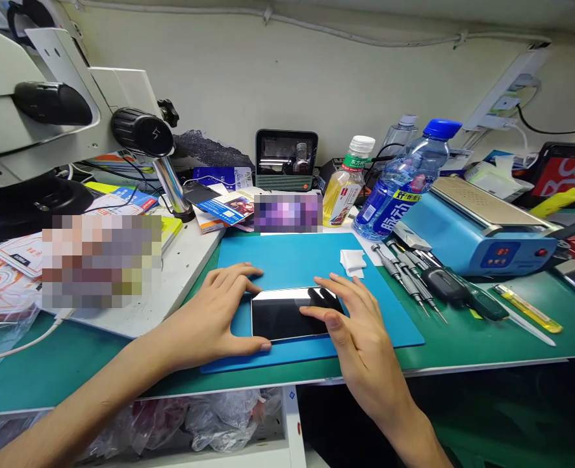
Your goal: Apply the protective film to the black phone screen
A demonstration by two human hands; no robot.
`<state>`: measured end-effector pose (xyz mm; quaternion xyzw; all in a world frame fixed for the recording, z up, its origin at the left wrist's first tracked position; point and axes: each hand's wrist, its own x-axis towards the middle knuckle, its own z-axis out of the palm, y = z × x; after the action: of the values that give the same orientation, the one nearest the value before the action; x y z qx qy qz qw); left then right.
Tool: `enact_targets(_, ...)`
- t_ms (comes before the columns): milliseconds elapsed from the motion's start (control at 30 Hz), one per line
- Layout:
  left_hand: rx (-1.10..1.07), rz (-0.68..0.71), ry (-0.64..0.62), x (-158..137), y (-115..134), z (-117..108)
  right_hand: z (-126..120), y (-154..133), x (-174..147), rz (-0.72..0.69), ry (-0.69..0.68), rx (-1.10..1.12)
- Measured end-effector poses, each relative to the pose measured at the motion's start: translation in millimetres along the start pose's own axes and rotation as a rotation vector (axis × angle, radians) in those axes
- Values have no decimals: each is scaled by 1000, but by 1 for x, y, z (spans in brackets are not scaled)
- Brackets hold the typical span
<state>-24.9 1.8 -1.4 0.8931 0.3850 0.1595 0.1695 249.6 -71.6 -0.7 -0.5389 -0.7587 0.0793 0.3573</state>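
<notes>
A smartphone (280, 320) with a dark, glossy screen lies face up and lengthwise on a blue mat (287, 255). My left hand (214, 317) brackets its left end, the thumb at the near corner and the fingers at the far one. Over the right end is my right hand (365, 335), its fingers stretched out and apart. One of its fingers reaches onto the screen, which mirrors the fingers. Just beyond that hand, a small folded white cloth (352, 262) rests on the mat.
Screwdrivers (407, 276), a black case (444, 286) and a yellow cutter (528, 309) lie right of the mat. Behind stand drink bottles (398, 185) and a blue heating plate unit (477, 227). A microscope (136, 133) overhangs the left; below is an open drawer (268, 448) with plastic bags.
</notes>
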Motion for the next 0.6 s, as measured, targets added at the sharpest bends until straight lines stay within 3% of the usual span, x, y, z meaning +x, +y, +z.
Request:
enact_targets(367,-7,-9,-9,0,1,-1,6,1,0,0,111,-95)
enact_targets(600,-37,-15,0,0,2,-2,0,-1,-2,-82,-50,-123)
